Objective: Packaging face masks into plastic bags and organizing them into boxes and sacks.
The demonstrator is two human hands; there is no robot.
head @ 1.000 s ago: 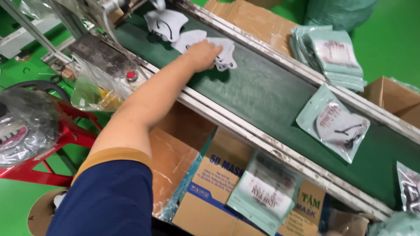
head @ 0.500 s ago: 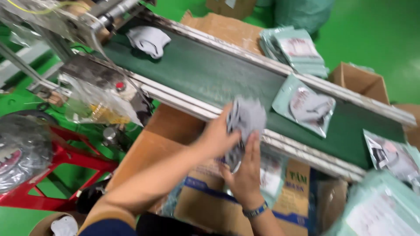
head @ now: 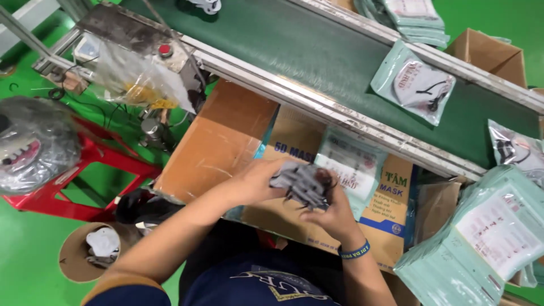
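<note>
Green conveyor belt (head: 317,51) runs across the far side; near it, your left hand (head: 258,181) and right hand (head: 334,212) both grip a stack of grey face masks (head: 300,182), fingers clamped, above a cardboard box (head: 226,141).

A sealed mask pouch (head: 416,84) lies on the green conveyor belt (head: 306,51). A red stool (head: 85,170) stands on the green floor (head: 28,249) beside cardboard boxes (head: 218,141).

Single head view; steeply downward, close above hands (head: 294,190)
</note>
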